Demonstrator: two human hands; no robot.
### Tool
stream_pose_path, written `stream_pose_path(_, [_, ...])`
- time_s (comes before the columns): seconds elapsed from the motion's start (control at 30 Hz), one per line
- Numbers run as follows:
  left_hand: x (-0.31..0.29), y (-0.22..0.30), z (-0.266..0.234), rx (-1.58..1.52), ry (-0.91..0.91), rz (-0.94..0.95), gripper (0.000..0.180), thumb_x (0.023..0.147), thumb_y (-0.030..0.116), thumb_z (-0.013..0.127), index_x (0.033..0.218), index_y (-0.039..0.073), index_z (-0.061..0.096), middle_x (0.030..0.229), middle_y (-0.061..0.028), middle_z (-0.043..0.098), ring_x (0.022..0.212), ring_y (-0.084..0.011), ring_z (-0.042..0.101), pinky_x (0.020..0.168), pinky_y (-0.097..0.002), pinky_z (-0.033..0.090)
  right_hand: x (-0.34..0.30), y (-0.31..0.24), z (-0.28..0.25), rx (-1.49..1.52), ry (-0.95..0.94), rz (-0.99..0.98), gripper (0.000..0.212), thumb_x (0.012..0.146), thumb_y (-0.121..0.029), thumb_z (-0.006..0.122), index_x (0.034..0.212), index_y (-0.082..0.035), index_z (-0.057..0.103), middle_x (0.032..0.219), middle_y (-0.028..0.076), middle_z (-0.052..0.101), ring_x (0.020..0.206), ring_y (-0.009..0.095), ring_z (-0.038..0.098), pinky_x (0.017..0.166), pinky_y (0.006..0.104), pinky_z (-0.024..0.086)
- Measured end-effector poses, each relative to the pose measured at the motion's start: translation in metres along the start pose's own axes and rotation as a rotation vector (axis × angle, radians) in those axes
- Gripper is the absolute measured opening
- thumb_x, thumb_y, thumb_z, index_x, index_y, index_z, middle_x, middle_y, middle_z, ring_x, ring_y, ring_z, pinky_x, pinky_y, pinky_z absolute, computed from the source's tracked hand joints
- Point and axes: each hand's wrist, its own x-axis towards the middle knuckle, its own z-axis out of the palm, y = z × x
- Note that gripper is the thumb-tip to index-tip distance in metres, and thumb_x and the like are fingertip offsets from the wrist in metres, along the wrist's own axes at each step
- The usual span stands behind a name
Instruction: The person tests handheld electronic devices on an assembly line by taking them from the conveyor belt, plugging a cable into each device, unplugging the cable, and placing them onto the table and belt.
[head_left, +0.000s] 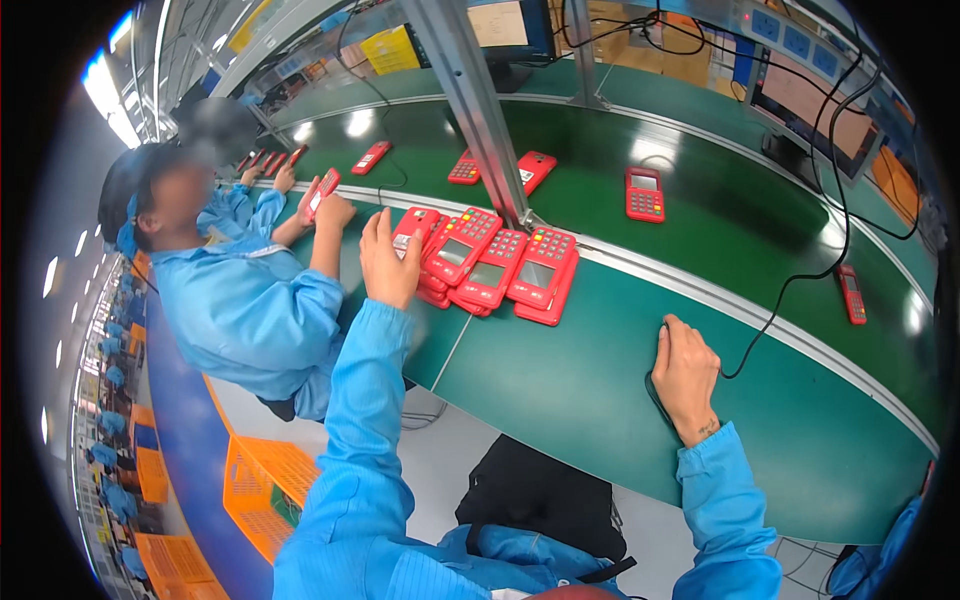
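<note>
My left hand (391, 262) reaches over the left end of a heap of red handheld payment terminals (487, 277), its fingers apart. One red terminal (418, 221) lies just beyond the thumb; I cannot tell whether the hand touches it. The heap is several terminals, stacked and overlapping, with grey screens and keypads facing up. On the green bench to the right, my right hand (687, 372) is curled over a black corded device (657, 398). Most of that device is hidden under the palm, and a black cable runs from beside the hand.
Beyond a metal rail, more terminals (645, 194) lie on a dark green surface (720, 230). A metal post (470, 100) rises behind the heap. Black cable (848, 225) hangs at the right. A co-worker (240, 290) at the left holds a red terminal. An orange crate (262, 490) stands below.
</note>
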Motion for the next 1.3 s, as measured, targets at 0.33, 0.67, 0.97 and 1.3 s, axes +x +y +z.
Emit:
stream_pose_path(0.33, [-0.085,0.25,0.045,-0.925,-0.252,0.554,0.045,0.088,-0.002,0.066,0.132,0.0,0.059,0.123,-0.0191,0.064,0.107,-0.0343,0.065,0.09,-0.0382,0.053,0.006,0.059,-0.012,-0.129,-0.031,0.146,0.008,0.096,-0.009,0.061,0.092,-0.003,0.058,0.069,0.016,0.063,0.064,0.037,0.063,0.059,0.0468,0.048])
stream_pose_path(0.67, [-0.107,0.327,0.11,-1.208,-0.393,0.123,0.044,0.094,0.001,0.057,0.138,0.004,0.054,0.109,-0.0129,0.065,0.084,-0.0269,0.066,0.073,-0.0364,0.053,0.01,0.08,-0.013,-0.287,-0.05,0.239,0.02,0.098,-0.019,0.059,0.086,-0.003,0.057,0.071,0.016,0.068,0.063,0.036,0.068,0.055,0.0471,0.051])
stream_pose_path(0.97, [-0.165,0.311,0.019,-1.24,-0.519,0.381,0.039,0.093,-0.004,0.059,0.132,-0.001,0.058,0.104,-0.014,0.067,0.082,-0.0224,0.064,0.071,-0.0317,0.052,0.008,0.087,-0.017,-0.158,-0.01,0.26,0.018,0.098,-0.02,0.058,0.089,-0.003,0.059,0.068,0.019,0.067,0.062,0.038,0.067,0.056,0.0476,0.052])
stream_pose_path(1.3, [-0.295,0.213,-0.108,-1.272,-2.32,0.645,0.025,0.105,0.017,0.056,0.117,-0.001,0.066,0.107,-0.0194,0.07,0.099,-0.0313,0.069,0.09,-0.0391,0.054,0.009,0.079,-0.029,-0.086,-0.088,0.288,0.018,0.098,-0.019,0.06,0.089,-0.003,0.059,0.074,0.017,0.069,0.066,0.04,0.068,0.063,0.0507,0.053])
